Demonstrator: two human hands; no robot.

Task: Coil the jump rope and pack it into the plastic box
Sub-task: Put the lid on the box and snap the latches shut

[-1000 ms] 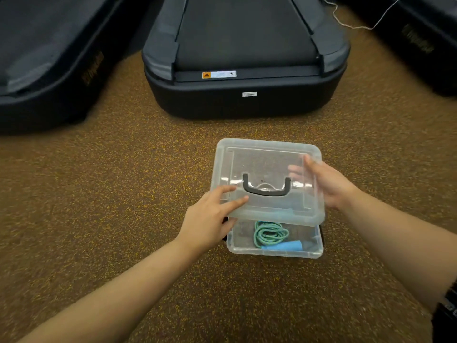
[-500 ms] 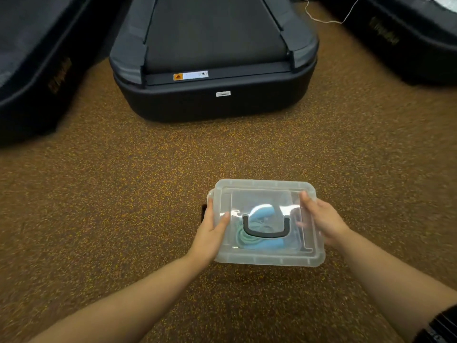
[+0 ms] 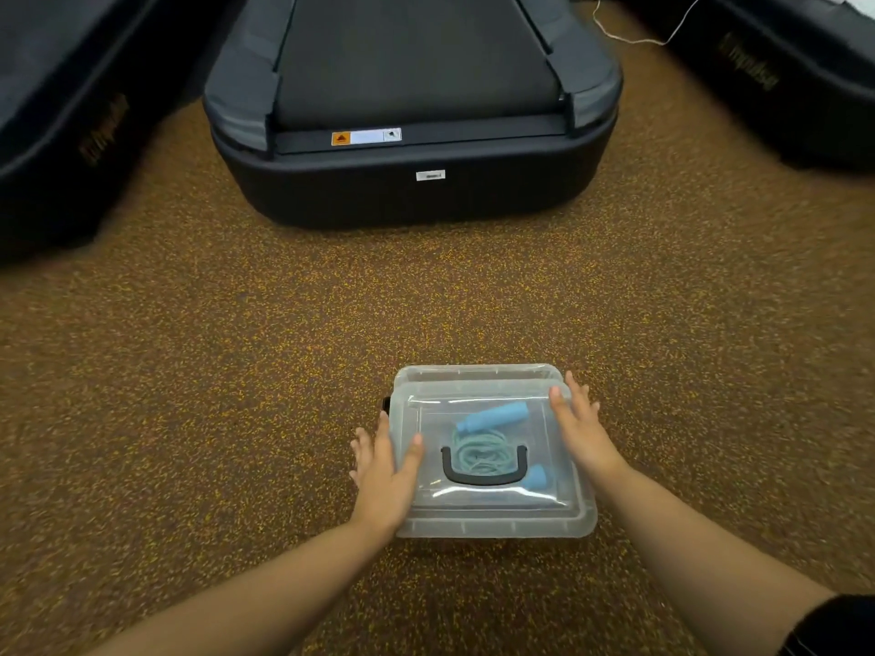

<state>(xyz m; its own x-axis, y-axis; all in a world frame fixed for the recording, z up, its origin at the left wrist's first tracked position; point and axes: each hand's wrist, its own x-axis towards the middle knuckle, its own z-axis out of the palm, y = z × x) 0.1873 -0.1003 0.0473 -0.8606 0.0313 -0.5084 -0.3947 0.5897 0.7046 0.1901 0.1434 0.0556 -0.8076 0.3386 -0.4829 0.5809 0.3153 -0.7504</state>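
Left hand (image 3: 386,480) and right hand (image 3: 580,430) flat, fingers spread, on lid (image 3: 492,508), gripping nothing. Lid sits skewed on box (image 3: 473,371): square it, then press edges evenly.

The speckled floor (image 3: 236,395) lies open to the left, to the right and on the far side of the plastic box (image 3: 492,525), so a hand could come at it from any of those sides. Three dark treadmills close the far end: one (image 3: 412,191) straight ahead, well apart from the box, another (image 3: 61,134) at the far left, a third (image 3: 781,78) at the far right. A thin white cord (image 3: 634,40) trails on the floor between the middle and right ones. The lid (image 3: 478,400) covers the box top, barring reach to the jump rope (image 3: 478,454) inside. The left hand (image 3: 386,475) and right hand (image 3: 580,433) lie flat against the lid's two sides, fingers spread, taking up the room there; both forearms fill the near approach.
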